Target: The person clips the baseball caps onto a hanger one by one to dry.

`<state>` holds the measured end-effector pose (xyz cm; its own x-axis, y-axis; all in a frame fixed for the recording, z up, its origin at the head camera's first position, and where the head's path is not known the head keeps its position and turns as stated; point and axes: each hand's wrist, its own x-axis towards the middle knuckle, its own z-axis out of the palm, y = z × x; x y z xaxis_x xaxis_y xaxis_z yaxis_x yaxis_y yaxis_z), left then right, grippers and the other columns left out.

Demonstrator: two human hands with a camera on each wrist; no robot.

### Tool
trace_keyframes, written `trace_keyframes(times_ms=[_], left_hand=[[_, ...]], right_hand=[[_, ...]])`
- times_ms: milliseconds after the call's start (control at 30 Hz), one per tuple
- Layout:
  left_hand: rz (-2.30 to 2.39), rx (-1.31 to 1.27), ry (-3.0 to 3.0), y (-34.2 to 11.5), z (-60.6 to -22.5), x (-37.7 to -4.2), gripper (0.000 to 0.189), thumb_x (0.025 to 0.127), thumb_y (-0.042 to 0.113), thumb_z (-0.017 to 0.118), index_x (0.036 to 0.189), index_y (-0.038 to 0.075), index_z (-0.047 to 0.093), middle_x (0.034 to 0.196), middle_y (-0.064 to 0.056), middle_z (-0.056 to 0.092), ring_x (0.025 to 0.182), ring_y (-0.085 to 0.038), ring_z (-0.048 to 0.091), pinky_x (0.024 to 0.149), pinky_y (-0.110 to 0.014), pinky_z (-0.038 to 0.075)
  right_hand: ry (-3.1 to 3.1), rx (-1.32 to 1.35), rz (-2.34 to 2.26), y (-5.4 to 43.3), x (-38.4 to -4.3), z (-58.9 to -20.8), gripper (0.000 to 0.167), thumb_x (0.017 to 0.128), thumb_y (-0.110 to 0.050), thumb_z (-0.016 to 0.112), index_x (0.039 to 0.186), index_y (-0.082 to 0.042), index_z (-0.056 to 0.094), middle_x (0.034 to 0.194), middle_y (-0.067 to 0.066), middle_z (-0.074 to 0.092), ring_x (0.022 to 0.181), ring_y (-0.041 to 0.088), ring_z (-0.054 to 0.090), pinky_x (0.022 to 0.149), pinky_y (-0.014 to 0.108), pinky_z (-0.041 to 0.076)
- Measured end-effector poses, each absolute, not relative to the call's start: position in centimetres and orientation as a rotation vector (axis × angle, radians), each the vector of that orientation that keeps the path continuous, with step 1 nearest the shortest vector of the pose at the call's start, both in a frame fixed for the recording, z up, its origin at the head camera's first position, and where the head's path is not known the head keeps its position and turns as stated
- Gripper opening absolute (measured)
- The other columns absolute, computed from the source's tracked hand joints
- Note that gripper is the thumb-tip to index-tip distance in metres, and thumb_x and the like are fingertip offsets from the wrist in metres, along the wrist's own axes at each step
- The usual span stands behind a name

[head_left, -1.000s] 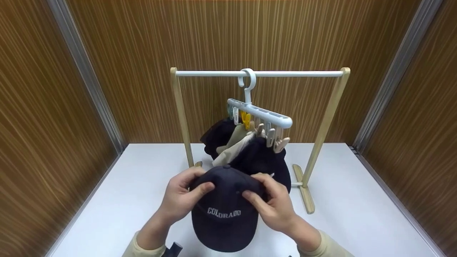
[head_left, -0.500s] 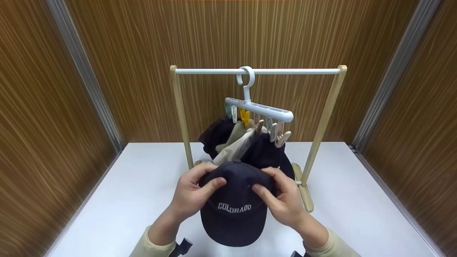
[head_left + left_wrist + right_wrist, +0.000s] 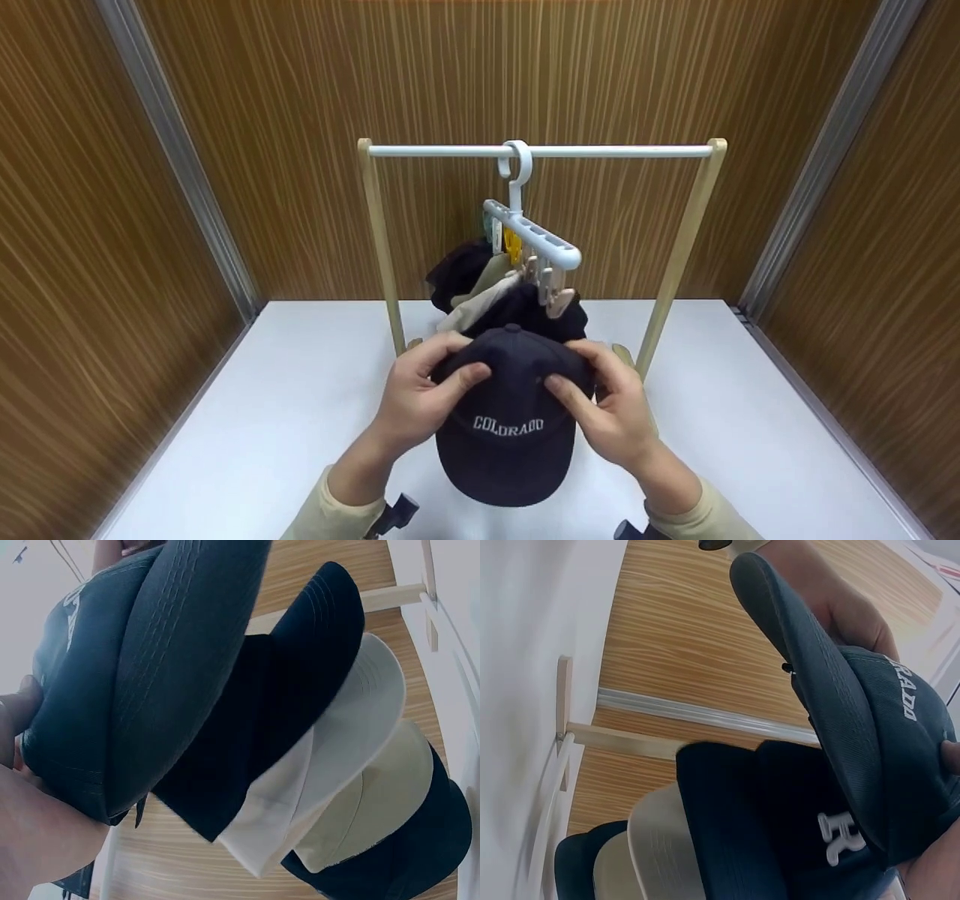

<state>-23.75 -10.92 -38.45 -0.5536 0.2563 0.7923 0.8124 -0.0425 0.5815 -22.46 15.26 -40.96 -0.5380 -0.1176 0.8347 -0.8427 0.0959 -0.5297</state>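
A dark navy baseball cap (image 3: 511, 469) with white COLORADO lettering is held up, brim downward, in front of the hanging caps. My left hand (image 3: 420, 397) pinches one side of its crown, thumb on the front. On the other side, my right hand (image 3: 616, 412) grips it the same way. Behind it a light blue clip hanger (image 3: 536, 236) carries a row of caps. A black cap (image 3: 780, 810) with a white letter is nearest, followed by a cream cap (image 3: 360, 705), a khaki cap (image 3: 390, 787) and another dark cap (image 3: 431, 840). A pinkish clip (image 3: 559, 300) dangles at the hanger's near end.
The hanger hooks over the white bar (image 3: 622, 151) of a small rack with wooden legs (image 3: 682, 247). A yellow clip (image 3: 513, 244) hangs mid-row. The rack stands on a white tabletop (image 3: 300, 390), enclosed by wood-grain panels (image 3: 315, 90).
Both hands have carried the navy cap to the right and slightly up toward the hanger. The hanger's near end swung right a little, then back left.
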Motion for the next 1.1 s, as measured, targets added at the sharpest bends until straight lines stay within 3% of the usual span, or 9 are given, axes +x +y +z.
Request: trace_keyframes(times_ms=[667, 933, 1100], left_hand=[[-1.622, -1.107, -1.822, -10.1, -38.5, -25.7, 0.018, 0.098, -0.005, 0.08, 0.113, 0.005, 0.077, 0.099, -0.007, 0.073, 0.086, -0.02, 0.067, 0.075, -0.03, 0.059], [-1.633, -1.094, -1.821, -9.9, -38.6, -26.0, 0.018, 0.099, -0.004, 0.08, 0.114, 0.006, 0.077, 0.101, -0.008, 0.073, 0.087, -0.02, 0.068, 0.077, -0.03, 0.059], [-1.635, -1.096, -1.817, -9.8, -38.7, -26.2, 0.02, 0.098, -0.005, 0.08, 0.115, 0.005, 0.077, 0.103, -0.008, 0.074, 0.088, -0.021, 0.069, 0.078, -0.03, 0.059]], right_hand=[[-1.813, 0.99, 1.442, 16.2, -24.2, -39.1, 0.046, 0.091, 0.021, 0.074, 0.134, 0.007, 0.065, 0.124, 0.018, 0.071, 0.103, 0.017, 0.069, 0.093, 0.023, 0.057], [-1.861, 1.047, 1.359, 16.0, -25.3, -36.3, 0.046, 0.093, 0.012, 0.08, 0.136, 0.003, 0.066, 0.12, 0.013, 0.074, 0.106, 0.024, 0.071, 0.098, 0.028, 0.056], [-1.874, 1.063, 1.284, 15.5, -25.7, -34.3, 0.043, 0.093, 0.006, 0.083, 0.133, 0.0, 0.068, 0.114, 0.007, 0.073, 0.102, 0.026, 0.071, 0.093, 0.03, 0.055]])
